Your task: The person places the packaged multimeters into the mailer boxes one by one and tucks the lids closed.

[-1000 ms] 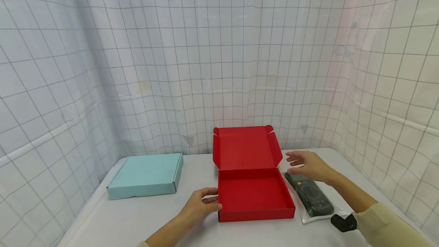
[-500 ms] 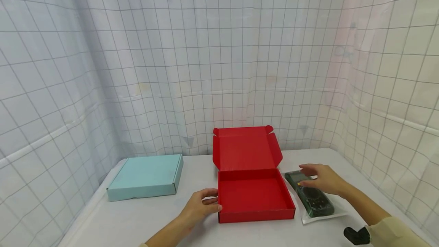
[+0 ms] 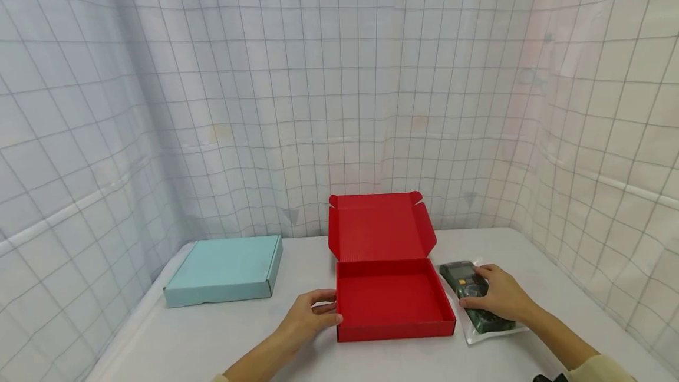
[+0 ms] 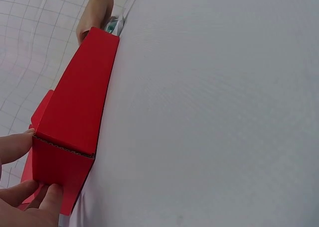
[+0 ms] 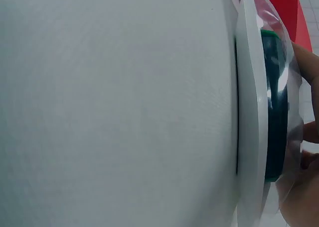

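The right hand reaches over a handheld digital multimeter sealed in a clear plastic bag, its thumb on the side toward the red box and its fingers bent across the opposite edge. Those fingers look clamped on the multimeter through the plastic, though the undersides of the tips are hidden. The multimeter lies flat, screen side up and slantwise: its screen end points past the fingertips, its lower end passes beneath the palm, and the bag's loose margin spreads below the thumb. In the right wrist view the bag's white backing lies along the tabletop

The left hand touches the left side of a red cardboard mailer box. Its thumb is at the near corner, set apart from the other fingers, which lie against the outer wall without wrapping round it. The box's lid stands raised beyond these fingertips, and a closed light-blue cardboard mailer box sits farther off, beyond and left of them.

The step in hand, as I judge it, is taking hold of the multimeter while the left fingers steady the red box. The next move calls for an even squeeze from both sides, catching the casing rather than slack plastic
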Available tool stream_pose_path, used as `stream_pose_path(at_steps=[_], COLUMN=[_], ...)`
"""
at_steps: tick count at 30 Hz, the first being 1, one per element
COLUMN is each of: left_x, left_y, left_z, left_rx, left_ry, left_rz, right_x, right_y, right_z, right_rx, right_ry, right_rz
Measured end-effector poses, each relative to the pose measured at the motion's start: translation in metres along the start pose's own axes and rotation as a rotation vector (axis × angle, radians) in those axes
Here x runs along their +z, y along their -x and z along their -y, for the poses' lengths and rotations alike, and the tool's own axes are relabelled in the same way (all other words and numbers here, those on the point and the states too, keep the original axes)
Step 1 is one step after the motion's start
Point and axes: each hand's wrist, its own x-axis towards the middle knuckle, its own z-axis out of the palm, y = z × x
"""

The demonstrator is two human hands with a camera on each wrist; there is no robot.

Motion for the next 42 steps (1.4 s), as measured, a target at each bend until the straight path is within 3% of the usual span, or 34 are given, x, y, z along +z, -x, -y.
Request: stream_pose_path(at_steps=[8, 19, 30, 42], left_x=[0.002, 0.002, 0.003, 0.002], left_y=[0.001, 0.002, 0.003, 0.001], left_z=[-0.001, 0.0, 0.0, 0.0], left_rx=[0.007, -0.001, 0.001, -0.014], left_ry=[-0.003, -0.001, 0.001, 0.007], left_rz=[0.0, -0.014, -0.01, -0.023], right_x=[-0.003, -0.006, -0.014, -0.037], right_y=[-0.004, -0.006, -0.002, -0.004], right_z=[-0.002, 0.002, -0.004, -0.011], right_rx=[0.174, 0.262, 0.256, 0.175], right_ry=[-0.075, -0.103, -0.126, -0.139], right_rz=[0.132, 0.169, 0.144, 0.126])
